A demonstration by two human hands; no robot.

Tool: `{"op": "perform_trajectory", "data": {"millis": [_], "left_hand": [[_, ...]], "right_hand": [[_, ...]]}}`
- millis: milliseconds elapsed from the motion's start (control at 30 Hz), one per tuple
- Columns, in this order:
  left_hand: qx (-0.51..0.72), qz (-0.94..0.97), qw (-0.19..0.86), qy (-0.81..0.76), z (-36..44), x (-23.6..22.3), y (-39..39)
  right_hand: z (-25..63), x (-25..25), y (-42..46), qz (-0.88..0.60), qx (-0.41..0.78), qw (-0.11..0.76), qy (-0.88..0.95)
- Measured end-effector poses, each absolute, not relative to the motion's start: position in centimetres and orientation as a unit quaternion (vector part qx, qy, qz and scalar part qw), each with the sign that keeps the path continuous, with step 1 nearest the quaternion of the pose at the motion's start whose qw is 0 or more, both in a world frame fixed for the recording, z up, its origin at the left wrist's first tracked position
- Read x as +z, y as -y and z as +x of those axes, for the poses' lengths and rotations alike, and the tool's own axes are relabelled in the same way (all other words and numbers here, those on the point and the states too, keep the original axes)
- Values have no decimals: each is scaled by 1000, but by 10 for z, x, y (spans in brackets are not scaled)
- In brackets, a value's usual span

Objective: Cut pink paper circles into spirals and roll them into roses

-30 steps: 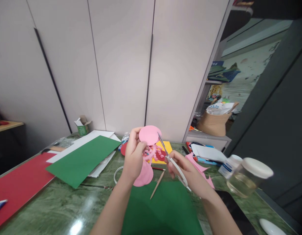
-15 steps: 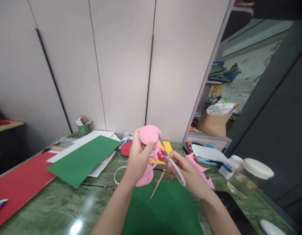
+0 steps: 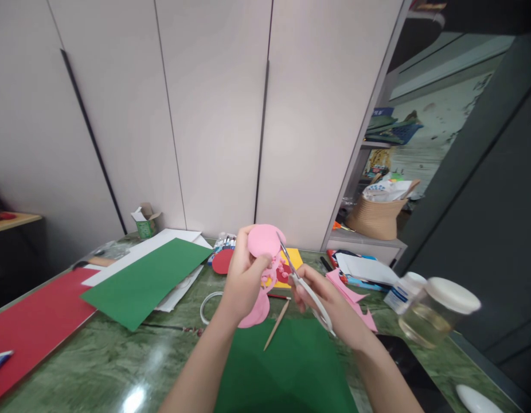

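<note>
My left hand (image 3: 242,281) is closed around a pink foam cutout (image 3: 264,240) held up above the table, its round top showing over my fingers and a lower lobe hanging below them. My right hand (image 3: 323,301) grips white-handled scissors (image 3: 303,282), whose blades point up and left and meet the right edge of the pink cutout. Both hands hover over a dark green sheet (image 3: 287,367) near the table's front edge.
A wooden stick (image 3: 276,324) lies by the green sheet. Green (image 3: 149,281), white and red (image 3: 28,327) sheets lie at the left on the green marble table (image 3: 119,361). Pink scraps (image 3: 351,298), a yellow sheet (image 3: 293,258), a glass jar (image 3: 435,312) and a white bottle (image 3: 403,289) stand at right.
My left hand has turned the pink cutout slightly and shifted a little right; the scissors stay at its right edge, and more of a red disc on the table shows behind my hand.
</note>
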State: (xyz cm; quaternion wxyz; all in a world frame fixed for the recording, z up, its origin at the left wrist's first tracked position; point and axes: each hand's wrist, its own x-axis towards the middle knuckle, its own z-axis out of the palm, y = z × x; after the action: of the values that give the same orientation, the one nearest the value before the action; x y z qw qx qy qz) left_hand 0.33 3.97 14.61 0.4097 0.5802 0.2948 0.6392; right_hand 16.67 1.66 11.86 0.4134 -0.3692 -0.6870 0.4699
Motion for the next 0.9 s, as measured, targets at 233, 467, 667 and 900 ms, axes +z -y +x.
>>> {"op": "perform_trajectory", "data": {"millis": [233, 467, 667, 900], "left_hand": [[650, 568, 416, -286, 4, 145, -42], [655, 555, 428, -282, 3, 145, -45], [653, 549, 431, -295, 3, 145, -44], [641, 560, 430, -302, 6, 141, -43]], "right_hand": [[166, 119, -17, -381, 475, 418, 674], [167, 121, -16, -386, 477, 413, 672], [167, 119, -16, -391, 477, 414, 670], [166, 117, -18, -396, 474, 415, 668]]}}
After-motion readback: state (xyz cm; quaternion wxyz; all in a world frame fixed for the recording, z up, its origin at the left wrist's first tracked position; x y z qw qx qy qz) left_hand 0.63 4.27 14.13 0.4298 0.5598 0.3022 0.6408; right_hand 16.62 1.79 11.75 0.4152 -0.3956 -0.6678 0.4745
